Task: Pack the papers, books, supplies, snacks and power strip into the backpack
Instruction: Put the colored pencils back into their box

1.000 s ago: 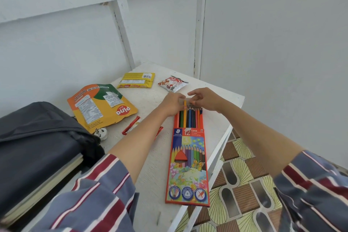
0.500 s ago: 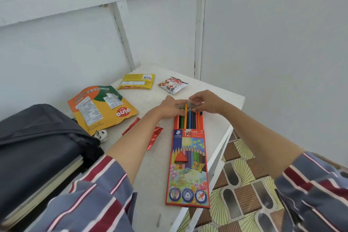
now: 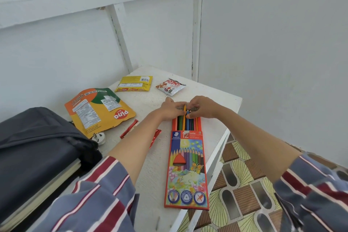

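Orange cardboard pencil box (image 3: pixel 186 171) flat near the right edge of the white worktop (image 3: pixel 150 175), both grips at its far end.

Inner tray (image 3: pixel 174 124) protruding from the far end, coloured pencils (image 3: pixel 181 123) side by side in it, one yellow pencil reaching farther than the rest. Right grip (image 3: pixel 204 107) clenched on the pencil ends, thumb and curled fingers pinching them. Left grip (image 3: pixel 170 109) laid over the tray's left corner, fingers reaching to the pencil ends; impossible to tell whether grasping or merely pressing. Dark backpack (image 3: pixel 37 147) open at the left, a book (image 3: pixel 43 190) with pale page edges at its mouth. Orange-and-yellow snack pouch (image 3: pixel 98 109) just beside the backpack, white plug (image 3: pixel 98 136) at its near corner. Red stick packets (image 3: pixel 129 129) near the left forearm. Yellow packet (image 3: pixel 134 84) and white-and-red packet (image 3: pixel 170 86) farther back, apart from the box.
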Action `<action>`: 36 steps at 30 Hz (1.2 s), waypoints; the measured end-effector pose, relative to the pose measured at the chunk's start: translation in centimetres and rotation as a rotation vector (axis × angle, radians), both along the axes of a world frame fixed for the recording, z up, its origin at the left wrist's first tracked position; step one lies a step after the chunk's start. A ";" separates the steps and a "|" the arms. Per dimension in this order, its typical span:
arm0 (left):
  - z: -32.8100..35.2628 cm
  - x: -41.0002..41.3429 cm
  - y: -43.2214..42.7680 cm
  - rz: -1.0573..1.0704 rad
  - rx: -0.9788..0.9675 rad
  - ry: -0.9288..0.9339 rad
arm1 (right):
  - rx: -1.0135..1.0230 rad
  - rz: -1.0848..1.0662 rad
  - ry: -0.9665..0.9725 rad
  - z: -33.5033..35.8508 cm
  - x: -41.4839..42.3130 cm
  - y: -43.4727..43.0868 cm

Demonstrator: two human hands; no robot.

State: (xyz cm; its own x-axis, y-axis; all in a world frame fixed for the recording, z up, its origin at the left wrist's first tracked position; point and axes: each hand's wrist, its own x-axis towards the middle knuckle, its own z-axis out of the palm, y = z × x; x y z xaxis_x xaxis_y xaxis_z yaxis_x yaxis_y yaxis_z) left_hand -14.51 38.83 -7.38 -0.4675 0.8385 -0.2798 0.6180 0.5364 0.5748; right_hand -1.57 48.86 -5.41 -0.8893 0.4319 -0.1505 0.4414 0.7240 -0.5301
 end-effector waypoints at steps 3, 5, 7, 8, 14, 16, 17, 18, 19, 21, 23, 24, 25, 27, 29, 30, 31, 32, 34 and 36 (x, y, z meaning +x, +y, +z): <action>-0.1 -0.3 0.0 -0.008 0.008 -0.012 | 0.017 -0.005 0.001 -0.2 -0.1 0.0; -0.1 -0.4 -0.1 -0.014 0.025 -0.030 | 0.034 -0.007 -0.008 -0.3 -0.1 0.0; -0.1 -0.4 -0.3 -0.025 0.047 -0.048 | 0.046 0.008 -0.024 -0.3 -0.1 0.0; -0.1 -0.5 -0.4 -0.027 0.057 -0.052 | 0.056 0.024 -0.036 -0.2 -0.1 -0.2; 0.0 -0.8 -0.8 -0.069 0.094 -0.045 | 0.112 0.095 -0.082 0.2 0.0 -0.9; 0.3 -0.8 -1.0 -0.093 0.123 -0.053 | 0.119 0.114 -0.086 0.1 0.2 -1.0; 0.4 -0.8 -1.1 -0.098 0.122 -0.047 | 0.119 0.115 -0.087 0.0 0.2 -0.9; 0.4 -0.8 -1.1 -0.101 0.124 -0.039 | 0.121 0.114 -0.086 0.0 0.3 -1.0; 0.3 -0.9 -1.0 -0.101 0.112 -0.026 | 0.122 0.113 -0.083 0.0 0.3 -1.0; 0.1 -0.8 -0.9 -0.101 0.098 0.013 | 0.121 0.116 -0.072 -0.1 0.3 -1.0; 0.0 -0.8 -0.8 -0.096 0.080 0.046 | 0.118 0.112 -0.059 -0.1 0.4 -1.1; -0.1 -0.9 -0.7 -0.098 0.075 0.063 | 0.115 0.108 -0.052 0.0 0.4 -1.2; -0.1 -0.8 -0.6 -0.103 0.060 0.073 | 0.108 0.106 -0.047 0.0 0.5 -1.2; -0.1 -0.8 -0.7 -0.128 0.053 0.063 | 0.091 0.103 -0.044 0.0 0.6 -1.3; 0.0 -0.8 -0.8 -0.142 0.059 0.046 | 0.093 0.095 -0.042 -0.1 0.6 -1.3; 0.0 -0.8 -0.8 -0.139 0.065 0.043 | 0.094 0.086 -0.041 -0.2 0.6 -1.3; 0.1 -0.8 -0.9 -0.132 0.069 0.042 | 0.094 0.076 -0.040 -0.3 0.6 -1.3; 0.2 -0.7 -0.9 -0.128 0.075 0.042 | 0.094 0.068 -0.039 -0.3 0.5 -1.3; 0.5 -0.5 -1.0 -0.127 0.089 0.043 | 0.102 0.060 -0.038 -0.4 0.4 -1.3; 0.7 -0.3 -1.1 -0.128 0.107 0.017 | 0.111 0.052 -0.033 -0.5 0.4 -1.3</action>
State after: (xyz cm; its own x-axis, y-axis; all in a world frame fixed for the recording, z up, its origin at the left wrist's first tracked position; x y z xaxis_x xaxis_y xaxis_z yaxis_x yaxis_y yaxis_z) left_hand -14.76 37.69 -6.66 -0.3586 0.9163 -0.1783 0.6878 0.3885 0.6132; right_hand -1.19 47.54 -5.86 -0.9062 0.4011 -0.1339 0.4177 0.8000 -0.4308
